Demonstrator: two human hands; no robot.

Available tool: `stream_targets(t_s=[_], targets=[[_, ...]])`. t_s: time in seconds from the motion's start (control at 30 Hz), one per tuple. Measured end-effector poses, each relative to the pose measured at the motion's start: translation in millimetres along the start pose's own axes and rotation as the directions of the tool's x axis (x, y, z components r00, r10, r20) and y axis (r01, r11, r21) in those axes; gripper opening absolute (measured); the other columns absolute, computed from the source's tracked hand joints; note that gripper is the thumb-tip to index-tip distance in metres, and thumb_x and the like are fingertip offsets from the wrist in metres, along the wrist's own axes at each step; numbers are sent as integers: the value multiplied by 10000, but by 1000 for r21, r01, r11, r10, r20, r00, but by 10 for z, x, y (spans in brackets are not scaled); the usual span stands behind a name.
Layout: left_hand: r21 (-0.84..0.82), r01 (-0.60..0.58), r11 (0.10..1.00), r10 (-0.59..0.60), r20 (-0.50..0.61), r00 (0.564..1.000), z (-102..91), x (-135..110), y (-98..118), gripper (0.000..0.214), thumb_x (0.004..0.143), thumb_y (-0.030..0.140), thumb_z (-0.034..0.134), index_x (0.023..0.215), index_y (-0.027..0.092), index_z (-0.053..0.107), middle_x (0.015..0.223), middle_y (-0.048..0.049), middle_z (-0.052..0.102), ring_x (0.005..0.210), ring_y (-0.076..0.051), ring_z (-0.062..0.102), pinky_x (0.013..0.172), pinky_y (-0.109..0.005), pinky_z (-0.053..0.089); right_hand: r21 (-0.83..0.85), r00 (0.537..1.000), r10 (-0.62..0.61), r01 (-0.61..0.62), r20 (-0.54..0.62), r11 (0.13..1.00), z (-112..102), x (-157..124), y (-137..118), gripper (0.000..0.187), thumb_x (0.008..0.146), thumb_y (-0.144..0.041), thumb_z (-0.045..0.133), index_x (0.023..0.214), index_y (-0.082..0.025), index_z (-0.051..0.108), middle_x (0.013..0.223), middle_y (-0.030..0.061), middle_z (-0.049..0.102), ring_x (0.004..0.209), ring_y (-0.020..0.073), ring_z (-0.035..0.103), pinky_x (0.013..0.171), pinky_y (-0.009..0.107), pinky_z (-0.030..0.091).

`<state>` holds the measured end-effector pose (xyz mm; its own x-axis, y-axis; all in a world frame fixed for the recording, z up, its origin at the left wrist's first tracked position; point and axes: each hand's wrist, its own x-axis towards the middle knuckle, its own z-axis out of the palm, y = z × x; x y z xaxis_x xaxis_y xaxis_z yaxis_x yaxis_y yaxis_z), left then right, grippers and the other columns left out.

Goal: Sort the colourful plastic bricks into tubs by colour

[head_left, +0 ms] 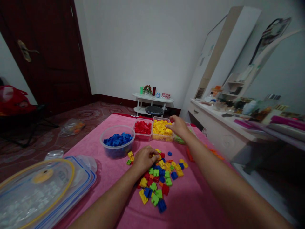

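A heap of mixed red, blue, yellow and green toy bricks [162,179] lies on the pink cloth [190,203]. My left hand [143,158] rests on the heap's far edge, fingers curled in a pinch on a small brick I cannot make out. My right hand [177,126] reaches over the clear tub of yellow bricks [160,128], fingers bent at its right rim; what they hold is not visible. Beside it stand a tub of red bricks [143,128] and a round bowl of blue bricks [117,141]. A container of green bricks [179,139] shows partly behind my right wrist.
Stacked clear container lids [40,187] lie at the cloth's left front. A white dresser [221,130] crowded with bottles runs along the right. A small white table [152,98], a dark door [47,54] and a red bag [13,100] stand behind.
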<state>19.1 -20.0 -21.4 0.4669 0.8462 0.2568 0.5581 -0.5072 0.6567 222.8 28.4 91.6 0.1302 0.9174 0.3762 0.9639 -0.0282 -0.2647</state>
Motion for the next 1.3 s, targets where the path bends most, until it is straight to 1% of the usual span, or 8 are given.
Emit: stream_targets(t_s=[0.1,0.27,0.5,0.7,0.93,1.07,1.13,1.3], targets=[[10,6,1000,-6,6,1000,-7,-4,3,242,797,381,586,911,214,718,898,-31,667,844,-171,585,707,-267,408,26,1000,-23,23,-21,999,33,10,71,339,788,-271,621,1099,-136,618,1040,110,651,925,195,588,813,291,419],[-45,-21,999,19,-44,999,37,12,-62,183,791,241,565,903,201,704,899,-29,673,836,-163,592,733,-269,416,104,948,-184,162,260,981,308,-347,89,208,683,-73,618,838,-165,722,809,30,704,742,148,619,682,223,434],[-131,-60,990,23,-271,962,102,57,-165,194,754,70,503,823,151,664,851,-49,646,862,-179,586,801,-300,440,243,866,-348,273,360,931,709,-756,-31,417,715,-29,520,1029,-219,716,1026,29,708,923,165,627,791,228,441],[-112,-82,990,51,-259,964,88,48,-164,303,750,77,516,995,171,667,1011,-71,621,970,-194,570,875,-325,443,218,912,-241,174,331,960,749,-887,-84,324,720,-128,586,1004,-222,710,969,34,699,865,171,616,752,235,424],[-112,-85,990,56,-234,971,74,42,-131,221,760,97,518,866,172,698,944,-58,625,883,-174,581,821,-306,451,294,981,-86,31,176,955,875,-1061,-85,205,704,-131,565,873,-174,673,834,32,670,755,143,592,664,215,411],[-128,-199,972,161,-259,952,-3,-4,-26,197,785,118,516,850,170,695,905,-45,642,867,-153,588,809,-267,440,459,996,7,-48,90,887,712,-1053,11,150,694,-136,531,796,-162,637,690,3,634,618,126,567,578,209,409],[-106,-257,961,237,-170,957,-42,-33,29,184,793,152,533,865,184,699,871,-32,654,830,-147,593,778,-251,437,507,995,-33,-20,95,861,523,-1045,99,172,690,-143,538,816,-152,655,693,5,632,613,124,562,569,208,410],[55,-355,933,346,136,928,-108,-55,95,219,798,254,577,972,242,709,924,-30,676,855,-176,605,766,-265,425,436,901,-188,-1,391,900,45,-1091,314,197,683,-165,588,829,-131,715,624,5,613,556,111,530,498,194,358]])
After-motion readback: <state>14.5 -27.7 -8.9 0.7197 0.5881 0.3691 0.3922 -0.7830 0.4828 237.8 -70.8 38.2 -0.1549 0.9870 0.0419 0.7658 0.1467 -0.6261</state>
